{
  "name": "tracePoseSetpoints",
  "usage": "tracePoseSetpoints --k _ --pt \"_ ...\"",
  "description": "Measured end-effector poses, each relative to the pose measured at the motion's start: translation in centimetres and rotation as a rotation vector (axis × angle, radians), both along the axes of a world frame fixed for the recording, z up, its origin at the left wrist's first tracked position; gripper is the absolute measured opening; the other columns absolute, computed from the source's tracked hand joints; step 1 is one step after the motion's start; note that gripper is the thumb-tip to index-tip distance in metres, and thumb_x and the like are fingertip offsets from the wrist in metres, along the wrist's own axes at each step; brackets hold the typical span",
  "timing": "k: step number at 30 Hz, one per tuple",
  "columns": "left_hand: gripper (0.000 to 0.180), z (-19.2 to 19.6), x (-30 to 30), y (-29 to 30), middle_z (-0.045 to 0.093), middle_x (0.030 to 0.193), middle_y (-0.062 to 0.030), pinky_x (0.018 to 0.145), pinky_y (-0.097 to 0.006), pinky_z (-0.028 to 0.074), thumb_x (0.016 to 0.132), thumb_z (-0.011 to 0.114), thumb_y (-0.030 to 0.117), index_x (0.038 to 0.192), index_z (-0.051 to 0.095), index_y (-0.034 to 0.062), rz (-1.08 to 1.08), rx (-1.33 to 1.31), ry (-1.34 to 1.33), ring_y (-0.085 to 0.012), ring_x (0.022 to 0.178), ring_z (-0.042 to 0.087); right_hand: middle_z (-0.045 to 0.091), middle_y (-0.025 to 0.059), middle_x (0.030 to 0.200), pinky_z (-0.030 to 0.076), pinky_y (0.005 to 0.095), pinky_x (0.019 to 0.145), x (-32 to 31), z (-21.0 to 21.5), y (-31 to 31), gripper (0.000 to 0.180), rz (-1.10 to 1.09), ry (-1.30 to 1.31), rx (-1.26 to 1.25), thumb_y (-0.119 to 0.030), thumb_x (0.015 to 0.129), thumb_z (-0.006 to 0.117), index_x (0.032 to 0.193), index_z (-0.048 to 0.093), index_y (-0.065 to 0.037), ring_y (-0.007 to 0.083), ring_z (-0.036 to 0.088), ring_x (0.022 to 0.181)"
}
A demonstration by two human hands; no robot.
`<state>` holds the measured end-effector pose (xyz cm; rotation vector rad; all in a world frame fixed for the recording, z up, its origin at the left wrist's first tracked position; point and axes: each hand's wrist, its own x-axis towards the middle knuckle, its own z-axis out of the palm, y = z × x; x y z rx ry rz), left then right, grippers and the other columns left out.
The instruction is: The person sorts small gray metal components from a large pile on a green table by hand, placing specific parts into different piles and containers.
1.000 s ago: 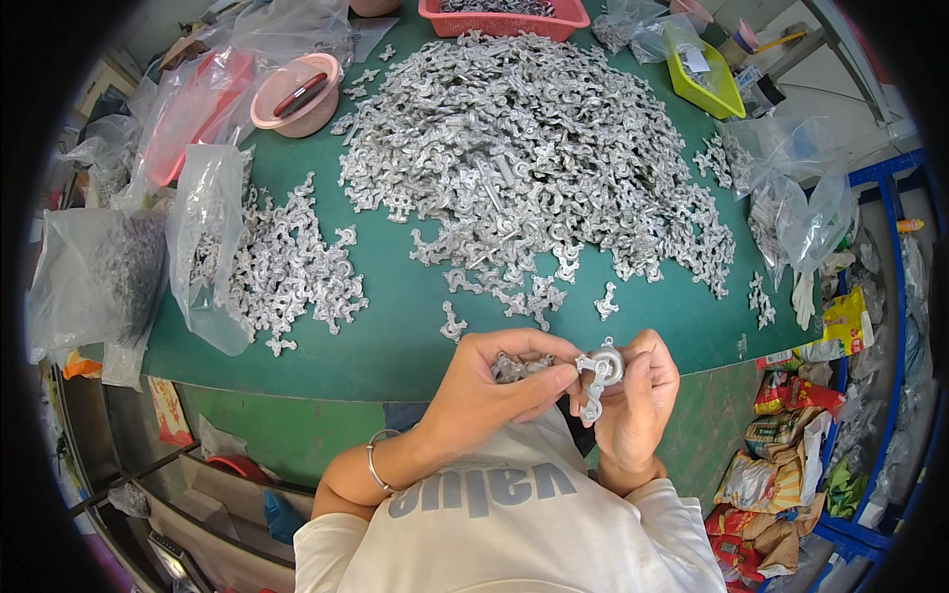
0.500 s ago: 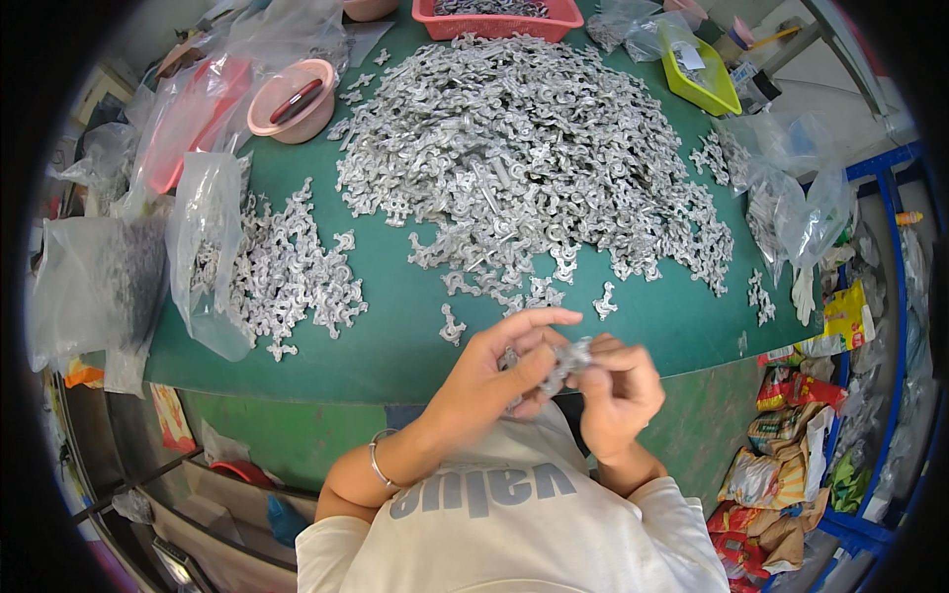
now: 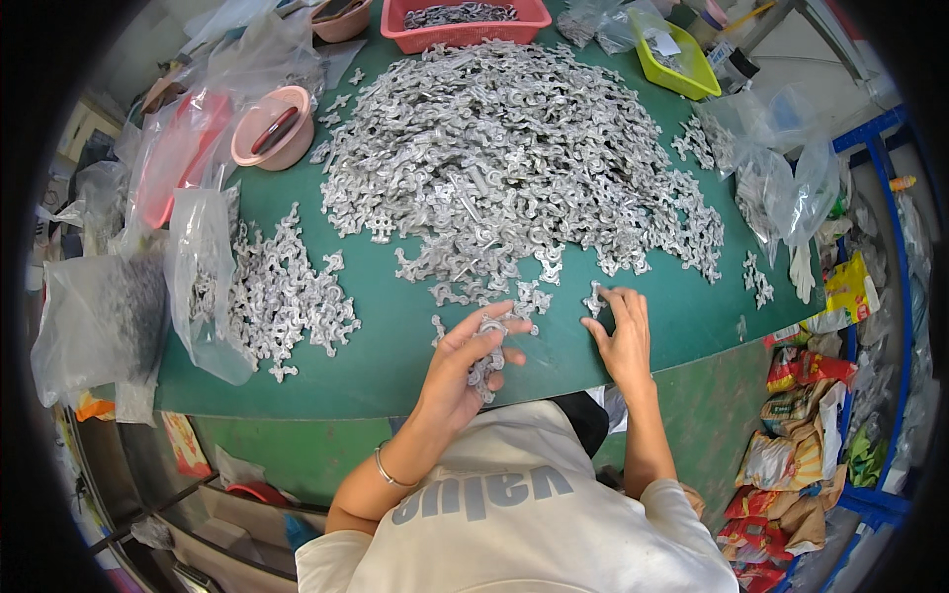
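Observation:
My left hand is closed around a few small grey metal castings, which stick out between thumb and fingers; how many it holds is hidden. On the green table, my right hand has thumb and fingers apart beside a single loose casting. The fingertips are right at its edge, and whether they touch it I cannot tell. Beyond both hands lies a large heap of the same castings, with a few stragglers at its near edge. A smaller pile lies to the left.
Clear plastic bags stand along the left side. A pink bowl holds a red-and-black tool. At the back are a red basket of parts and a yellow-green tray. More bags and a blue rack are at right.
My hands were together over the castings near my body. The right hand has moved forward to the loose casting and spread its fingers; the left keeps its castings.

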<state>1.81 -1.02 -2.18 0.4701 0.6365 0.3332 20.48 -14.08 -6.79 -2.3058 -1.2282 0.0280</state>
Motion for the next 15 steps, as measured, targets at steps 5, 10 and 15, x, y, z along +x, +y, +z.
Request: tracePoseSetpoints --k 5,10,15 --pt "0.049 0.0 -0.2 -0.3 0.05 0.094 -0.0088 0.038 -0.016 0.032 0.084 0.051 0.011 0.13 0.033 0.0092 0.028 0.117 -0.076 -0.0135 0.067 0.05 0.059 0.0128 0.08 0.045 0.0313 0.066 0.1 -1.0 0.2 0.012 -0.028 0.114 0.253 -0.006 0.078 0.06 0.086 0.061 0.003 0.0255 0.056 0.071" --pt "0.026 0.2 -0.2 -0.2 0.049 0.091 -0.0085 0.037 -0.016 0.029 0.088 0.048 0.015 0.112 0.047 0.007 0.026 -0.061 -0.229 -0.0128 0.064 0.047 0.061 0.0096 0.077 0.042 0.0224 0.058 -2.5 2.1 0.9 0.018 -0.151 1.034 0.572 -0.01 0.086 0.054 0.094 0.059 0.005 0.0107 0.054 0.063" --pt "0.015 0.6 -0.2 -0.6 0.049 0.085 -0.008 0.036 -0.017 0.028 0.089 0.047 0.016 0.097 0.052 0.0049 0.001 0.07 -0.127 -0.0118 0.062 0.046 0.062 0.0122 0.077 0.044 0.0238 0.057 -4.9 4.5 1.6 0.017 0.008 1.393 0.684 -0.008 0.085 0.056 0.097 0.054 0.004 0.0138 0.057 0.063"
